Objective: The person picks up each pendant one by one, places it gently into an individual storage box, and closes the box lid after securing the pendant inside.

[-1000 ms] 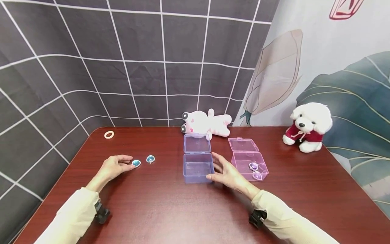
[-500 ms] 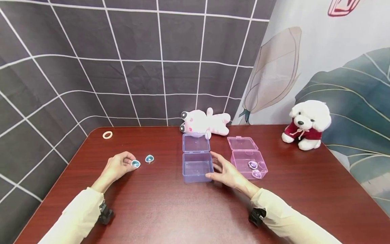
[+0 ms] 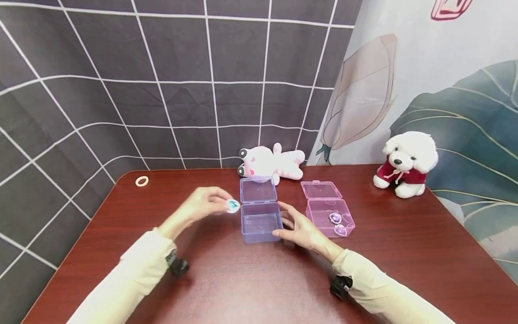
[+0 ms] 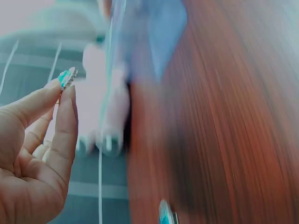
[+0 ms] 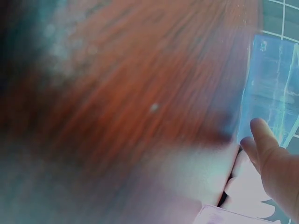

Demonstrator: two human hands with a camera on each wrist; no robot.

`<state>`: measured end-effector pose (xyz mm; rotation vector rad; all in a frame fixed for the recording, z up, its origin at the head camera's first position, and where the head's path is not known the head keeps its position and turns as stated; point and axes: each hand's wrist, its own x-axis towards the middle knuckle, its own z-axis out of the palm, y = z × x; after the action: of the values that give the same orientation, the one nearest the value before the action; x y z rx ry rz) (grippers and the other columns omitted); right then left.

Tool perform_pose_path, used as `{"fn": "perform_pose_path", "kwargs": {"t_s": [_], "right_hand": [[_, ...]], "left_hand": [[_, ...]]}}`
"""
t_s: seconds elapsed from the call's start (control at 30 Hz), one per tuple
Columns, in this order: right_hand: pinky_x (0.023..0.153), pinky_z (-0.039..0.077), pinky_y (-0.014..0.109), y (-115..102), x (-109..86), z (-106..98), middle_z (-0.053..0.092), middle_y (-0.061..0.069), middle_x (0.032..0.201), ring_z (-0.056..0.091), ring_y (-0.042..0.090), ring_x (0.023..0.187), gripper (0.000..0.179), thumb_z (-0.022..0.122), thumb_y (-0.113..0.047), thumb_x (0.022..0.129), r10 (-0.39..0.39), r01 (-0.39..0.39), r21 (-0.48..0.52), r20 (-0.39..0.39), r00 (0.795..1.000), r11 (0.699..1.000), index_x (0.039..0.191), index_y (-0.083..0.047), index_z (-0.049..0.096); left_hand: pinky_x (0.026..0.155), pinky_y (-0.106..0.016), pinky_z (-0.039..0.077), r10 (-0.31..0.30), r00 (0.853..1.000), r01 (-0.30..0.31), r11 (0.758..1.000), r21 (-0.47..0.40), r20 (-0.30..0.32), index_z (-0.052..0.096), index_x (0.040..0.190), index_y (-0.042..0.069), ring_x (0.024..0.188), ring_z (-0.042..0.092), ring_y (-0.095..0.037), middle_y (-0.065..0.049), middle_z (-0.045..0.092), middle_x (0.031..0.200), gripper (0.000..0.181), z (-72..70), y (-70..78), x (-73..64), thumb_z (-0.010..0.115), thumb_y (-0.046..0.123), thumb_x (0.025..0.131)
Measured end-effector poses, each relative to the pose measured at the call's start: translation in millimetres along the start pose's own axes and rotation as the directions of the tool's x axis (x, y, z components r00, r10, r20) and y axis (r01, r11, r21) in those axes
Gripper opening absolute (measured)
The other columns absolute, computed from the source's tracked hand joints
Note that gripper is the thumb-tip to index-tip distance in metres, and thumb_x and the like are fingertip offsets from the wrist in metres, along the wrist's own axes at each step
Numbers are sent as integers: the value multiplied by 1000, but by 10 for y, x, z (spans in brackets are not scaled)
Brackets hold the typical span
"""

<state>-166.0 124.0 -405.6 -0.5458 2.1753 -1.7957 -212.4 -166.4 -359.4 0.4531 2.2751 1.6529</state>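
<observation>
blue gem (image 3: pixel 232 206) is pinched by the fingers of the left hand (image 3: pixel 204 203) above the desk (image 3: pixel 243 283), just left of the open blue box (image 3: pixel 259 236); the right hand (image 3: pixel 302 230) grips the box's right side.

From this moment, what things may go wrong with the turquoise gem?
It might slip: the left hand pinches the small turquoise gem only by its edge, with the fingertips.

It might knock the blue plastic box, whose left side is close beside it in the head view.

The box could shift if the right hand, holding its right side, pulls or pushes; the pink plastic box is nearby.
</observation>
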Motion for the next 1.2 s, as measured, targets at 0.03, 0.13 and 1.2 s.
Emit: {"fn": "perform_pose_path", "kwargs": {"t_s": [0.03,0.13,1.2], "right_hand": [[95,48,34,-2,1,3,39,37,132,41,48,125,79,68,1,82,1,-1,-5,1,1000,1000,144,7,19],[96,47,35,-7,2,12,40,37,131,42,48,124,79,68,1,82,-6,6,-10,4,1000,1000,144,8,19],[89,49,23,6,6,24,44,36,128,45,47,122,76,66,3,83,-19,19,-23,6,1000,1000,143,9,19]], "left_hand": [[80,-42,55,-2,999,3,1000,-25,39,61,106,-11,77,67,-10,-17,71,92,28,102,31,63,68,2,82],[76,-39,57,-9,991,9,1000,0,131,63,103,-11,73,66,-9,-19,71,90,24,368,99,217,67,-1,82],[54,-15,49,-85,975,-46,824,565,203,73,74,6,54,59,-3,-3,71,66,10,1022,207,467,78,-1,68]]}}
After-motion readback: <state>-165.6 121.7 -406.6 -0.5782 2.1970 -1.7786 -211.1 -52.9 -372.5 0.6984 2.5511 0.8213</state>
